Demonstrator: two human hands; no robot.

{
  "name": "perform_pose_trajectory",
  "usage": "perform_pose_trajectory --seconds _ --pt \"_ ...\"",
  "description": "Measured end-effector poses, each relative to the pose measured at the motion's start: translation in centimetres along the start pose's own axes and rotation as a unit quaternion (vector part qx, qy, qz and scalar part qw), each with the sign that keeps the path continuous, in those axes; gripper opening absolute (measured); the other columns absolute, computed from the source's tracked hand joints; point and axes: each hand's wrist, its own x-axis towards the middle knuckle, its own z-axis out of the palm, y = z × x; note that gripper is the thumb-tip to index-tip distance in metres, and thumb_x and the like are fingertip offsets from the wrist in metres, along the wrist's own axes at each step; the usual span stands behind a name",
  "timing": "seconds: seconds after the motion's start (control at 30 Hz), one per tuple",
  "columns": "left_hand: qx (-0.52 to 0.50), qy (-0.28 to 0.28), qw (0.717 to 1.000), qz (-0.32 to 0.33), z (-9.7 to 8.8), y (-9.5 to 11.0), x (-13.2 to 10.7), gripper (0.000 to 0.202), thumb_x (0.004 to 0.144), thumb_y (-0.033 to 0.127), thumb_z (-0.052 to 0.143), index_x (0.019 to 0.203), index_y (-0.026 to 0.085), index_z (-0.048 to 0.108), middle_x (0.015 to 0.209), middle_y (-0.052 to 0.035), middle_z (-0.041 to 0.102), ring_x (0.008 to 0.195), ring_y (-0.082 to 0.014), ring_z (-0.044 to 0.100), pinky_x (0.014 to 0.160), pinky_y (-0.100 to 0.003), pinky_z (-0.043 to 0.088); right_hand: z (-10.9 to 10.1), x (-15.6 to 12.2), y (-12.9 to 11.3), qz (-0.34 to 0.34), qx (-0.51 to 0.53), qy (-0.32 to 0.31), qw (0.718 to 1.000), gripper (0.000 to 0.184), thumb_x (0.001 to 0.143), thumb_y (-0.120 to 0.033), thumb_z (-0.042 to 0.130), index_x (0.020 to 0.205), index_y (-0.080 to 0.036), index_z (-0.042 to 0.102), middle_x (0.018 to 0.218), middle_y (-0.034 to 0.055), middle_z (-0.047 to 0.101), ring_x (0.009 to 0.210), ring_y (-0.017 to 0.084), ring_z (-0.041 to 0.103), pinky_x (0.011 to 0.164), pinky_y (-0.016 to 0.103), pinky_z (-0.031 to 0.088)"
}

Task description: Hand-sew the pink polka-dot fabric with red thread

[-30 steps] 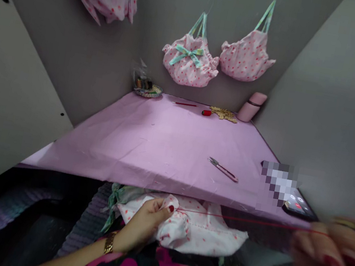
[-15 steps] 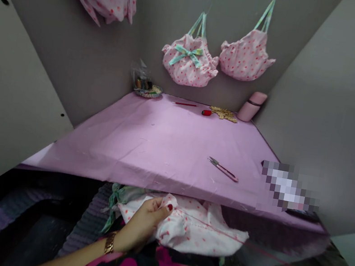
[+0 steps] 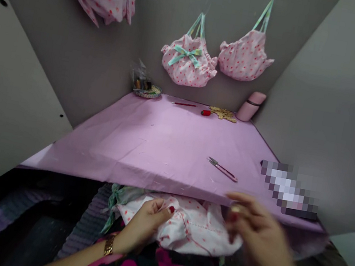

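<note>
A white fabric piece with pink dots (image 3: 194,230) lies in my lap below the table edge. My left hand (image 3: 144,223) pinches its left part, thumb on top, fingers closed on the cloth. A thin red thread (image 3: 188,236) runs across the fabric toward my right hand (image 3: 255,236), which hovers over the right end of the cloth. That hand is smeared by motion, so its grip does not show.
The table has a lilac cloth (image 3: 162,144). On it lie pink thread snips (image 3: 222,169), a phone (image 3: 301,213) at the right edge, a red spool (image 3: 206,112), a pink bottle (image 3: 251,106) and a small basket (image 3: 147,89). Dotted fabric bags (image 3: 189,60) hang on the grey walls.
My right hand pulled the red thread far out to the right, left the view, and has now come back over the fabric. The left hand has stayed put on the cloth.
</note>
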Motion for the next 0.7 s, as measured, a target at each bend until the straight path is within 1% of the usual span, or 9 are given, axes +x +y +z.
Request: perform_pose_trajectory --seconds 0.07,0.1,0.13,0.17,0.2,0.33,0.47,0.6,0.7 --pt "0.01 0.003 1.0 -0.005 -0.1 0.0 0.0 0.025 0.068 0.036 0.06 0.069 0.013 0.053 0.058 0.0017 0.049 0.048 -0.0075 0.039 0.05 -0.021 0.028 2.6 1.1 1.7 0.043 -0.028 -0.099 0.994 0.033 0.072 -0.029 0.06 0.102 -0.017 0.051 0.056 -0.0043 0.044 0.042 0.007 0.039 0.036 0.018 0.031" --pt "0.012 0.005 1.0 -0.007 -0.1 0.0 0.0 0.024 0.067 0.036 0.06 0.069 0.012 0.054 0.059 0.0011 0.05 0.049 -0.0078 0.04 0.05 -0.021 0.028 3.7 1.4 2.4 0.043 -0.048 -0.134 0.989 0.028 0.071 -0.027 0.06 0.096 -0.016 0.053 0.053 -0.0051 0.041 0.042 0.007 0.037 0.036 0.017 0.028" --pt "0.013 0.009 1.0 -0.007 -0.2 -0.1 0.0 0.024 0.067 0.035 0.061 0.07 0.012 0.055 0.06 0.0006 0.051 0.05 -0.008 0.042 0.05 -0.021 0.029 4.6 1.5 3.1 0.035 -0.062 -0.155 0.985 0.017 0.073 -0.027 0.057 0.085 -0.015 0.055 0.053 -0.0041 0.041 0.044 0.008 0.037 0.039 0.018 0.029" --pt "0.013 0.015 1.0 -0.007 -0.3 -0.1 0.0 0.024 0.066 0.034 0.061 0.07 0.012 0.055 0.06 0.0004 0.052 0.05 -0.0082 0.042 0.051 -0.021 0.03 5.1 1.5 3.6 0.03 -0.07 -0.167 0.983 0.012 0.075 -0.027 0.054 0.076 -0.014 0.055 0.054 -0.0032 0.042 0.046 0.008 0.038 0.041 0.019 0.029" --pt "0.012 0.023 1.0 -0.007 -0.3 -0.1 0.0 0.023 0.066 0.033 0.062 0.069 0.012 0.056 0.061 0.0004 0.052 0.051 -0.0082 0.043 0.051 -0.021 0.03 5.4 1.4 3.9 0.026 -0.074 -0.173 0.982 0.014 0.076 -0.027 0.052 0.07 -0.014 0.053 0.054 -0.0024 0.043 0.048 0.009 0.039 0.043 0.019 0.03" --pt "0.006 0.062 0.998 -0.006 -0.2 0.0 0.0 0.018 0.064 0.029 0.064 0.067 0.013 0.056 0.058 0.0021 0.052 0.049 -0.0073 0.042 0.05 -0.021 0.031 4.8 0.9 4.0 0.037 -0.081 -0.185 0.979 0.016 0.078 -0.026 0.048 0.067 -0.015 0.05 0.056 -0.0015 0.045 0.05 0.01 0.041 0.045 0.02 0.03" --pt "0.002 0.065 0.998 -0.003 0.0 0.0 0.0 0.015 0.064 0.026 0.064 0.065 0.013 0.057 0.057 0.0024 0.052 0.048 -0.007 0.042 0.05 -0.02 0.03 4.5 0.9 3.9 0.028 -0.094 -0.191 0.977 0.017 0.079 -0.028 0.047 0.069 -0.015 0.05 0.056 -0.0009 0.046 0.05 0.011 0.042 0.045 0.02 0.03" --pt "-0.007 0.067 0.998 -0.012 -0.1 0.1 0.0 0.014 0.064 0.025 0.063 0.066 0.012 0.056 0.058 0.0016 0.053 0.05 -0.0077 0.043 0.051 -0.021 0.031 4.4 0.5 3.3 -0.028 -0.121 -0.129 0.984 0.016 0.085 -0.03 0.039 0.084 -0.016 0.048 0.064 -0.0002 0.048 0.055 0.012 0.044 0.048 0.02 0.033" --pt "0.003 0.072 0.997 -0.015 -0.1 0.1 -0.1 0.014 0.065 0.024 0.062 0.068 0.012 0.056 0.06 0.0007 0.054 0.051 -0.008 0.044 0.052 -0.021 0.031 4.0 0.0 2.4 -0.085 -0.152 -0.109 0.979 0.019 0.087 -0.028 0.035 0.08 -0.017 0.048 0.065 -0.0001 0.048 0.058 0.012 0.046 0.054 0.021 0.035"
